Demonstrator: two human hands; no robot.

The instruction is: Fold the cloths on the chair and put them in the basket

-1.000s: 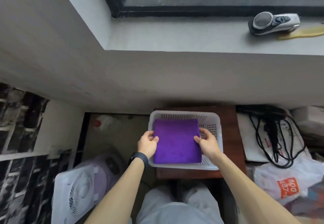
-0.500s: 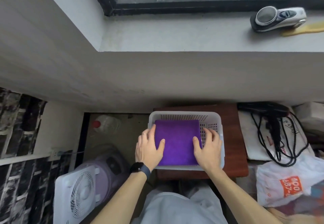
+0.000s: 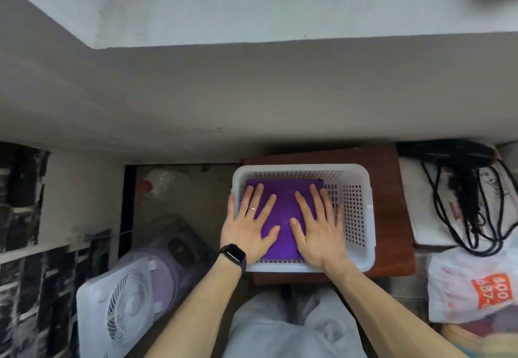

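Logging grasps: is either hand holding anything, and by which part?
Nothing is held: the left hand and right hand press flat on the purple cloth in the basket.

- Basket point(image 3: 354, 217) on chair seat point(image 3: 392, 217), set toward the seat's left edge.
- Folded cloth point(image 3: 283, 209) in basket, against its left wall, apart from the right wall.
- Left hand point(image 3: 246, 231) and right hand point(image 3: 319, 234) flat on cloth, side by side.
- Fan point(image 3: 117, 312) on floor left of chair; bottle point(image 3: 165, 186) behind it.
- Right of chair: cords point(image 3: 459, 189) on tote bag point(image 3: 414, 203); plastic bag point(image 3: 462, 287) before it.
- Sill point(image 3: 280, 7) above, behind all.
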